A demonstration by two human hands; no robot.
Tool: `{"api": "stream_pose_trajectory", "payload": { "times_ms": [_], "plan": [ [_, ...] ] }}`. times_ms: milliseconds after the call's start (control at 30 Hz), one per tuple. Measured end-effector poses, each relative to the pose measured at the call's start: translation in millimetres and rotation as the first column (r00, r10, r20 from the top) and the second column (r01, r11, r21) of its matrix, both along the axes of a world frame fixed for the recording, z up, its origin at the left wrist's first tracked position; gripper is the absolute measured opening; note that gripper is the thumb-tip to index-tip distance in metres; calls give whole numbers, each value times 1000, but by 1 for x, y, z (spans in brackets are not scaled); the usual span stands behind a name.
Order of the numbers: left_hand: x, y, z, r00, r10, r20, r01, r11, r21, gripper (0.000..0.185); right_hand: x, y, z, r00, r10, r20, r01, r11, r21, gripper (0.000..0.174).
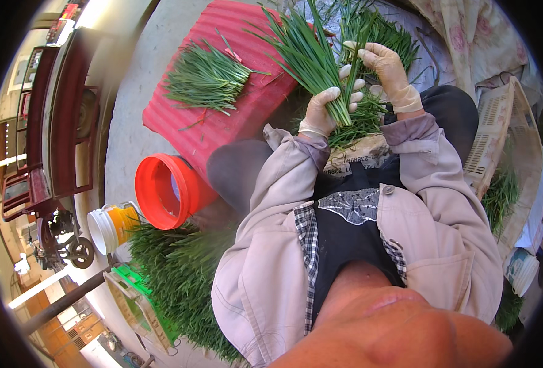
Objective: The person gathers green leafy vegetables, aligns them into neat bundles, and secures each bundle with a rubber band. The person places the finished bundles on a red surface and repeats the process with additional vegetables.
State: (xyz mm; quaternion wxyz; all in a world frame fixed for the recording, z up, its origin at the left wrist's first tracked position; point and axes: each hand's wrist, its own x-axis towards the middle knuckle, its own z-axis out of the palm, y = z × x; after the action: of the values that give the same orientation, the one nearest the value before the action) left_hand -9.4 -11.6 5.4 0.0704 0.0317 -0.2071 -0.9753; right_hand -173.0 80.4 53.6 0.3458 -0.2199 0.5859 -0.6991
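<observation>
My left hand (319, 110), in a thin pale glove, grips a bunch of long green leaves (306, 60), probably garlic chives, around its pale stem ends. The leaves fan out away from me. My right hand (386, 66), gloved too, is just right of the bunch, with thumb and fingertips closed on a few upright leaves (356, 69) beside it. Beneath my hands, loose green leaves (354, 131) lie over a printed sack (358, 154) across my lap. More leaves (386, 39) are heaped on a pale sheet beyond my right hand.
A neat bunch (209, 76) lies on a red ridged surface (179, 108) at left. Nearer stand a red bucket (161, 193), a white-and-yellow bucket (112, 225) and a large leafy heap (184, 276) beside a green crate (147, 299). At right is a beige plastic basket (487, 129).
</observation>
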Motion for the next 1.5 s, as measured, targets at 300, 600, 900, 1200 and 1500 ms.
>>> {"api": "stream_pose_trajectory", "payload": {
  "times_ms": [300, 600, 900, 1200, 1500],
  "plan": [
    [-3, 2, -7, 993, 106, 53, -105, 994, -37, 67, 25, 12, 22, 122, 139, -983, 109, 982, 152, 51],
    [-5, 3, -11, 979, 193, 61, -193, 981, 5, 52, 35, 9, -6, 25, 277, -961, 278, 921, 272, 43],
    [-8, 6, -12, 962, 261, 86, -247, 959, -140, 48, 29, 3, -21, -17, 128, -992, 245, 962, 120, 13],
    [-5, -5, -8, 974, 212, 82, -203, 974, -104, 58, -15, 20, 16, 567, -196, -800, 199, 975, -99, 16],
    [-9, 4, -4, 952, 305, 32, -289, 927, -237, 47, 25, 5, -29, 640, 207, -740, 53, 949, 311, 36]
  ]
}}
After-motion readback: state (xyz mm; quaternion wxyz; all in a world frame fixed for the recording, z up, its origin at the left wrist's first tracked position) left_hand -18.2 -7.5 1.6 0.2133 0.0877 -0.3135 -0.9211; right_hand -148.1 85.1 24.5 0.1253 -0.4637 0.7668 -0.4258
